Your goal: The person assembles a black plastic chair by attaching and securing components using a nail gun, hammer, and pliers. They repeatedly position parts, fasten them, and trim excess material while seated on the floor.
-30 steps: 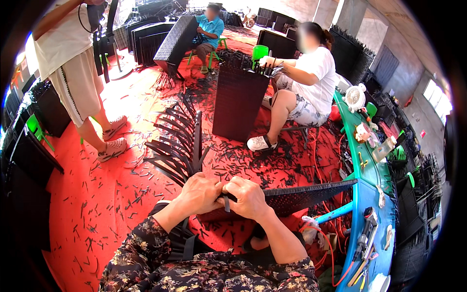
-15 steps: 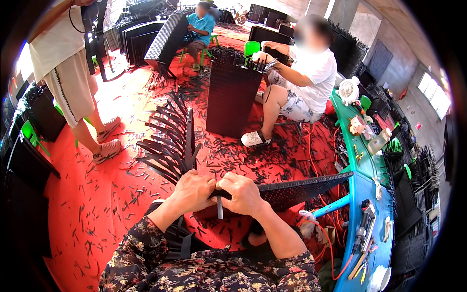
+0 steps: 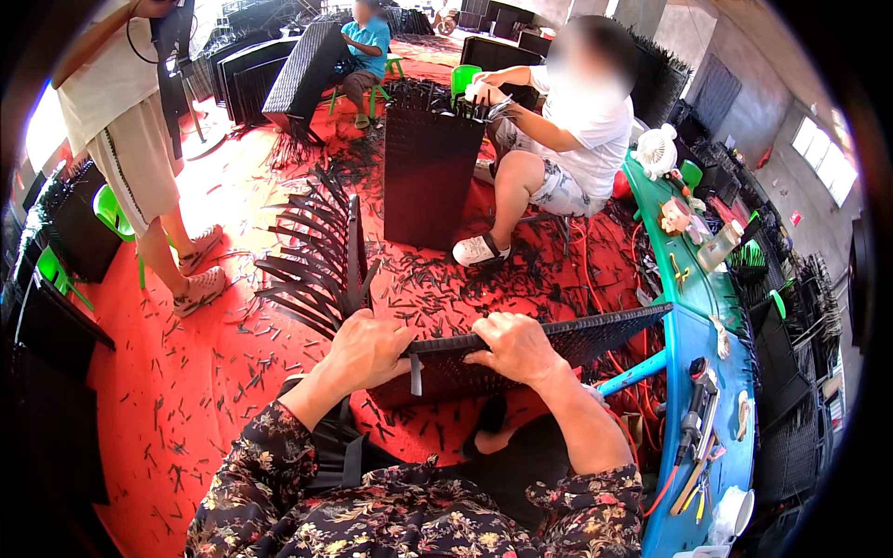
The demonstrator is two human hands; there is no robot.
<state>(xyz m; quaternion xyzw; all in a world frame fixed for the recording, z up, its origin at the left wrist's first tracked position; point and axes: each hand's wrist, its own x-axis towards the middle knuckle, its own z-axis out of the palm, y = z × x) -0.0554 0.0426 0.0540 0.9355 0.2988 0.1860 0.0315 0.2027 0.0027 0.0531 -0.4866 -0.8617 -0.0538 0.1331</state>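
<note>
A black woven plastic-rattan panel point(image 3: 595, 346) stands in front of me, its long edge running off to the right toward the table. My left hand point(image 3: 370, 352) grips its near left corner, fingers curled over the rim. Farther right along the same edge, my right hand point(image 3: 517, 350) is closed over the rim, thumb on my side. Between the hands a short loose strip end point(image 3: 416, 374) hangs down the near face. Beyond my left hand, long loose black strips point(image 3: 302, 256) fan out leftward from an upright part of the work.
A blue-green table point(image 3: 684, 372) at right bears a heat-gun-like tool point(image 3: 693, 423), pliers, a bottle point(image 3: 721, 246) and a small fan point(image 3: 657, 152). A seated co-worker point(image 3: 586, 121) handles another woven piece point(image 3: 430, 177). Another person point(image 3: 121, 139) stands left. Strip scraps litter the red floor point(image 3: 205, 400).
My right hand has moved right along the rim, away from my left hand, which keeps its place at the corner. The view has shifted slightly.
</note>
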